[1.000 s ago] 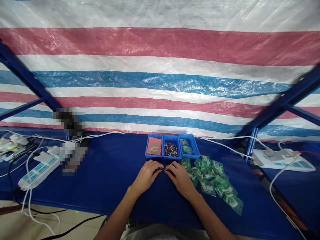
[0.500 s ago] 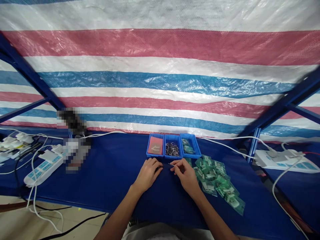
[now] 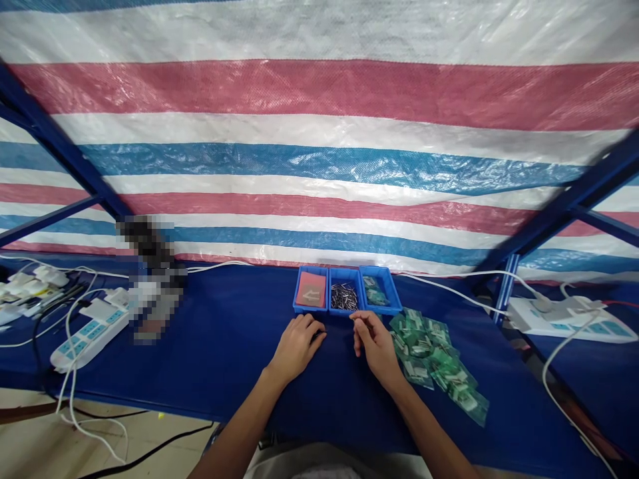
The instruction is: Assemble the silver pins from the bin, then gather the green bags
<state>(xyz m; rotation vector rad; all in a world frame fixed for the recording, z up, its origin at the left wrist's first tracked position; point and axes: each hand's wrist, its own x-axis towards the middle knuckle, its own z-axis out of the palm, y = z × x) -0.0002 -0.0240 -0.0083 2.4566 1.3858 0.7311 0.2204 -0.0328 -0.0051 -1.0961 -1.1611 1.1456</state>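
Note:
My left hand (image 3: 298, 346) rests on the blue table cover (image 3: 224, 359) with its fingers curled under; what they hold, if anything, is hidden. My right hand (image 3: 374, 342) is raised a little, its fingertips pinched together at the front edge of the middle blue bin (image 3: 344, 297), which is full of small metal pins. What sits in the pinch is too small to see. The left bin (image 3: 310, 291) holds a reddish card. The right bin (image 3: 378, 293) holds green packets. A pile of green packets (image 3: 436, 366) lies just right of my right hand.
White power strips with cables lie at the left (image 3: 87, 329) and at the right (image 3: 564, 313). A blurred-out object (image 3: 150, 279) stands at the back left. A striped tarpaulin (image 3: 319, 166) hangs behind, and blue frame bars (image 3: 554, 213) slope down on both sides.
My hands were together holding a thin pin between them. They parted, and the right hand carried the pin up to the middle bin's front edge. The left hand stayed put.

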